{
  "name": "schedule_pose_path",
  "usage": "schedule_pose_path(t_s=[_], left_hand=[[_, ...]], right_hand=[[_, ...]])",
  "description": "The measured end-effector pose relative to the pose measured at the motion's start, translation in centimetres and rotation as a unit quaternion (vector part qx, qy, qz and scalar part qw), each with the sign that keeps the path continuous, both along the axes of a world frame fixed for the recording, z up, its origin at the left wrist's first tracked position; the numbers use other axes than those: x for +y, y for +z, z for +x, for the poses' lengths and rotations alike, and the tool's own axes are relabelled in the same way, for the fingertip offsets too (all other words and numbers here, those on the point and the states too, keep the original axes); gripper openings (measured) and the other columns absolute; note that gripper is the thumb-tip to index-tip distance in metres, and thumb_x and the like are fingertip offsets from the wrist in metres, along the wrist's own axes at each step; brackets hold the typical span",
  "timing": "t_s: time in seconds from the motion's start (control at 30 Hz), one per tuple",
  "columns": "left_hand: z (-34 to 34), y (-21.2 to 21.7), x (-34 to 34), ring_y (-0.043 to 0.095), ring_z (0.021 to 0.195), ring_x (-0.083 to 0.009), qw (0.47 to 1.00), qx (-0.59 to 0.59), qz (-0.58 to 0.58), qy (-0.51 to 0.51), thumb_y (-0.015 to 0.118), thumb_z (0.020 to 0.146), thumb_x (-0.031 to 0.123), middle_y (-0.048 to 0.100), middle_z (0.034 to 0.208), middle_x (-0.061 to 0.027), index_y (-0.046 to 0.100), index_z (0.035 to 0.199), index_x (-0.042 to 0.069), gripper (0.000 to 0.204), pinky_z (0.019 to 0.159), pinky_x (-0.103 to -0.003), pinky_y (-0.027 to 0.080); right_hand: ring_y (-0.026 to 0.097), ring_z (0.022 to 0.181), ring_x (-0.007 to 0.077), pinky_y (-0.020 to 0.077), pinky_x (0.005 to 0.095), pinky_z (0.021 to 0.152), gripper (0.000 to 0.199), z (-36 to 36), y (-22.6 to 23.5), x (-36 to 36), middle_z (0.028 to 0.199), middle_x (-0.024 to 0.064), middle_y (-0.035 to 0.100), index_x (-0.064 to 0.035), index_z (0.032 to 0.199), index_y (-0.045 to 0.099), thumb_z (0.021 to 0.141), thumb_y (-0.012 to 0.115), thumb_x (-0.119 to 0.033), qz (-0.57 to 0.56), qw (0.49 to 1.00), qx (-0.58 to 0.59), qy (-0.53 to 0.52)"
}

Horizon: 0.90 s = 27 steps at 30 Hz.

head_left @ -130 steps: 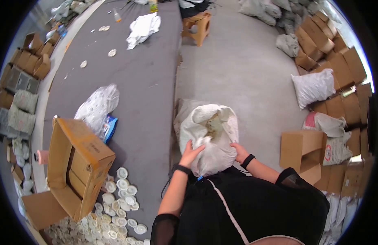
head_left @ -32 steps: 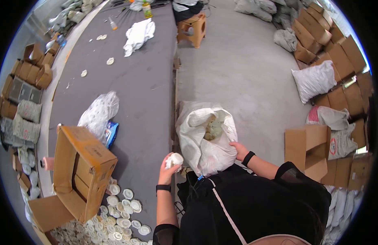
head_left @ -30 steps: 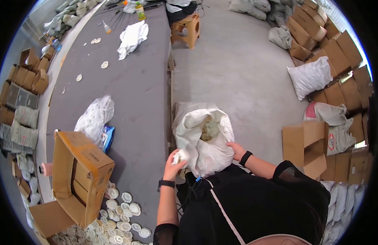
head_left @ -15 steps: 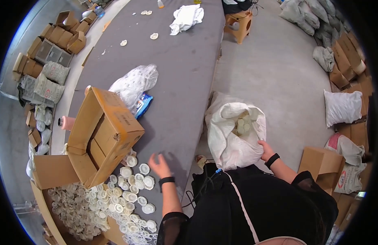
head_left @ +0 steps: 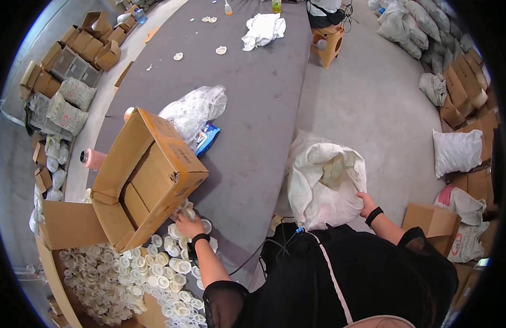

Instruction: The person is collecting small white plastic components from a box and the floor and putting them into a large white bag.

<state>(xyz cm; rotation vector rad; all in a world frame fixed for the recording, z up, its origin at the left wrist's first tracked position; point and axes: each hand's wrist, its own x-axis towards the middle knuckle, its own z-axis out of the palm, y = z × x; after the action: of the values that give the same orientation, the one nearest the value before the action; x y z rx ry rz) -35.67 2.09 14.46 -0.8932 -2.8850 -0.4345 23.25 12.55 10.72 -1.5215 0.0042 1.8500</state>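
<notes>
Small white round caps (head_left: pixel 171 268) lie in a heap on the near-left end of the grey table (head_left: pixel 264 109), spreading from the table's edge up to the foot of a tipped cardboard box (head_left: pixel 149 180). Left hand (head_left: pixel 186 224) sits at the top of that heap, right against the box's lower corner, fingers curled round a cap or two; grip itself partly hidden by the box edge, so can't tell how tight. Black band on that wrist.

Right hand (head_left: pixel 366 203) is off to the other side, well apart from the heap, fingers closed on the rim of a big white woven sack (head_left: pixel 326 186) that stands open on the floor just beside the table's near edge. Pale bits show inside the sack mouth, too blurred to tell what kind. Black band on this wrist too.

Box lies on its side w/ flaps open, mouth facing down-left. Behind it a pink bottle (head_left: pixel 92 158), and a clear plastic bag (head_left: pixel 195 109) of white pieces w/ a blue packet (head_left: pixel 208 138) just beside it. Further up the table: a white cloth (head_left: pixel 262 30) and a few stray caps. A wooden stool (head_left: pixel 329 44) stands on the floor past the table's right edge. More cartons and sacks line the walls both sides.
</notes>
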Motion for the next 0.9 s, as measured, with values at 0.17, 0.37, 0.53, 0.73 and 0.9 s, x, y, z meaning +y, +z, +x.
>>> schedule_pose_path(t_s=[0.17, 0.37, 0.53, 0.73, 0.9], left_hand=[[-0.6, -1.5, -1.5, 0.048, 0.092, -0.0379, 0.998, 0.042, -0.048, -0.022, 0.07, 0.053, 0.018, 0.047, 0.098, -0.021, 0.046, 0.107, 0.003, 0.061, 0.08, -0.043, 0.04], [-1.0, -1.9, -1.5, 0.047, 0.093, -0.0378, 0.999, -0.028, -0.018, -0.023, 0.072, 0.051, 0.016, 0.047, 0.101, -0.0204, 0.045, 0.099, 0.003, 0.057, 0.081, -0.043, 0.04], [-0.2, -0.4, -0.5, 0.049, 0.09, -0.037, 0.999, 0.017, -0.011, -0.03, 0.072, 0.051, 0.02, 0.05, 0.095, -0.02, 0.045, 0.096, 0.001, 0.056, 0.078, -0.043, 0.041], [-1.4, -1.6, -1.0, 0.05, 0.09, -0.0346, 0.999, -0.002, -0.026, -0.018, 0.073, 0.05, 0.025, 0.051, 0.095, -0.0179, 0.048, 0.096, 0.004, 0.057, 0.076, -0.043, 0.041], [-1.8, -1.6, -1.4, 0.05, 0.092, -0.0356, 0.998, -0.044, -0.02, -0.034, 0.073, 0.051, 0.024, 0.051, 0.099, -0.0198, 0.048, 0.098, 0.002, 0.058, 0.079, -0.043, 0.04]], right_hand=[[0.052, 0.097, 0.0292, 0.0406, 0.0415, 0.088, 0.038, -0.5, 0.0, 0.0, 0.107, 0.0153, 0.054, 0.0002, 0.113, 0.044, 0.077, 0.047, -0.012, -0.003, 1.0, -0.005, 0.002], [0.052, 0.097, 0.0301, 0.0406, 0.0417, 0.088, 0.037, -0.6, -0.3, -0.1, 0.107, 0.016, 0.054, 0.0008, 0.112, 0.044, 0.078, 0.047, -0.012, 0.0, 1.0, -0.002, -0.006], [0.052, 0.097, 0.0305, 0.0406, 0.0421, 0.088, 0.037, -0.4, -0.2, -0.4, 0.106, 0.0166, 0.054, 0.0013, 0.112, 0.044, 0.077, 0.047, -0.011, -0.001, 1.0, 0.0, -0.011], [0.052, 0.097, 0.0306, 0.0407, 0.0425, 0.088, 0.037, -0.5, -0.4, -0.2, 0.106, 0.0163, 0.054, 0.0018, 0.112, 0.045, 0.077, 0.047, -0.011, 0.01, 1.0, 0.013, -0.011], [0.053, 0.096, 0.0307, 0.0405, 0.0428, 0.088, 0.038, -0.5, -0.3, 0.0, 0.106, 0.0161, 0.054, 0.0014, 0.112, 0.045, 0.076, 0.048, -0.011, 0.005, 1.0, 0.016, 0.006]])
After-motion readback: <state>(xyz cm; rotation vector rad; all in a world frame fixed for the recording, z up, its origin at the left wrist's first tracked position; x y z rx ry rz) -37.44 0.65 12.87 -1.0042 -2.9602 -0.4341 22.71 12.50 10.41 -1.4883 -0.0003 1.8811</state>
